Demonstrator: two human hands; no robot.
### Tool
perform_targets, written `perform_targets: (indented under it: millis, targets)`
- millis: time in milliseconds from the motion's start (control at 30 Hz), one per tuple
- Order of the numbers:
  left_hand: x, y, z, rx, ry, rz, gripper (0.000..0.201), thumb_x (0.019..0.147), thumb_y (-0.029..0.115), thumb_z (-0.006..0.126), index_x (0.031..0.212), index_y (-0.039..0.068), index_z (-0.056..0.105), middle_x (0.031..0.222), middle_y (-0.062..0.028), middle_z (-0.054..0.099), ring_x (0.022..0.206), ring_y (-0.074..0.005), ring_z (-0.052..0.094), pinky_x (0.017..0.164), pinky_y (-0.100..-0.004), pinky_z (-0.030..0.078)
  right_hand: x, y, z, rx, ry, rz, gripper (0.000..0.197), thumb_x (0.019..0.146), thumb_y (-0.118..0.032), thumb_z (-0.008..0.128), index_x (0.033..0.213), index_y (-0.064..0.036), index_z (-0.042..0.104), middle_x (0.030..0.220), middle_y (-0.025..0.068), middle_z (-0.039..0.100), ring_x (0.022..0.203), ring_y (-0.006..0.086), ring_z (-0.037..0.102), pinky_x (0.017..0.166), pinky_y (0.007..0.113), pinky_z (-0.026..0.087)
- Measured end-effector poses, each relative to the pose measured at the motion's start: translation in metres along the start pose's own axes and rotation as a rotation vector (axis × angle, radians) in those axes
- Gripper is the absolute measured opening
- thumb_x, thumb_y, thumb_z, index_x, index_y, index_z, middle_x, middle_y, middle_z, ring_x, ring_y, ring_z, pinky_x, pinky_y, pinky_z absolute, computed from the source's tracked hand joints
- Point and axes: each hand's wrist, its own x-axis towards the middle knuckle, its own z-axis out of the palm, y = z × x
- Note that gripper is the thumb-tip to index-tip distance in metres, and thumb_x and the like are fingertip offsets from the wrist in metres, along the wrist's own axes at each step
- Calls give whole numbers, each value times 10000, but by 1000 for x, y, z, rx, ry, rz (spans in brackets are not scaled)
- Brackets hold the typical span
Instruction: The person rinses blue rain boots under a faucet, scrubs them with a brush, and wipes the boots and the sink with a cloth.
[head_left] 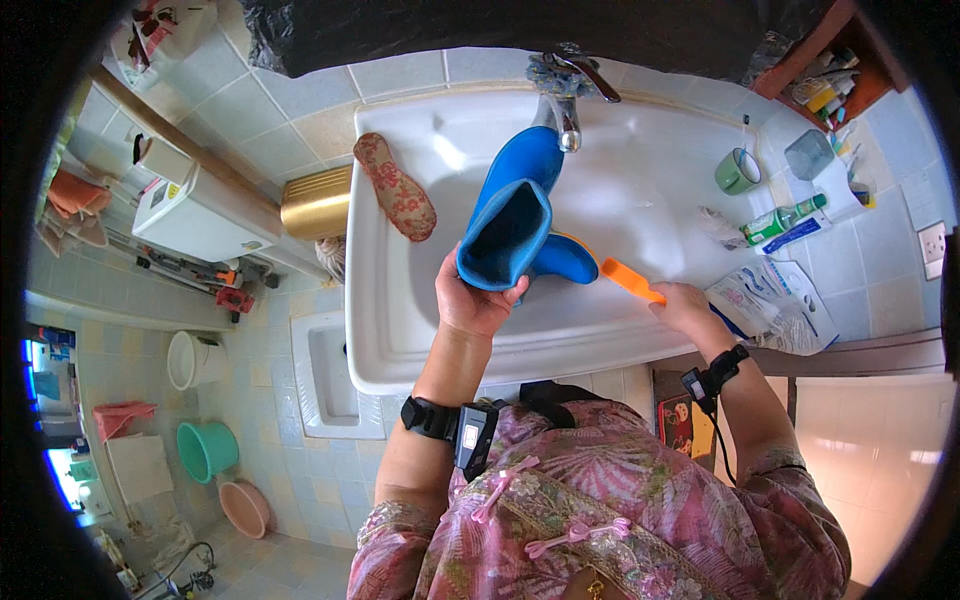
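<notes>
- Here's the left grip (474, 308), fingers closed on the near rim of the blue boot (508, 228), its dark opening gaping just beyond the hand!
- And the right grip (686, 308) has an orange tool (630, 279) clasped by its near end, the far tip right beside the blue toe; touching or not, can't tell.
- The boot sits over the white sink (650, 200), its upper part close by the faucet (569, 130).
- Out left, a patterned insole (396, 188) hugs the sink's side edge.
- Open room? Bare basin stretches right, toward the green cup (737, 172); both forearms cross the near edge.
</notes>
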Motion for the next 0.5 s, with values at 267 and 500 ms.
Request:
perform_targets:
  millis: [267,500]
  targets:
    - [-42,19,-9,-3,-32,65,401,814,360,341,1068,80,472,1058,-113,523,860,-309,557,563,-458,519,19,-15,-3,-9,69,-202,412,691,-229,582,1085,-121,524,1003,140,551,956,291,503,818,348,402]
    - [-62,14,-7,-14,-27,29,385,803,384,367,1041,105,485,1042,-112,526,821,-310,563,512,-457,507,26,-72,-16,961,-162,-357,462,753,-135,524,1193,-58,406,1046,104,540,927,259,526,798,324,413]
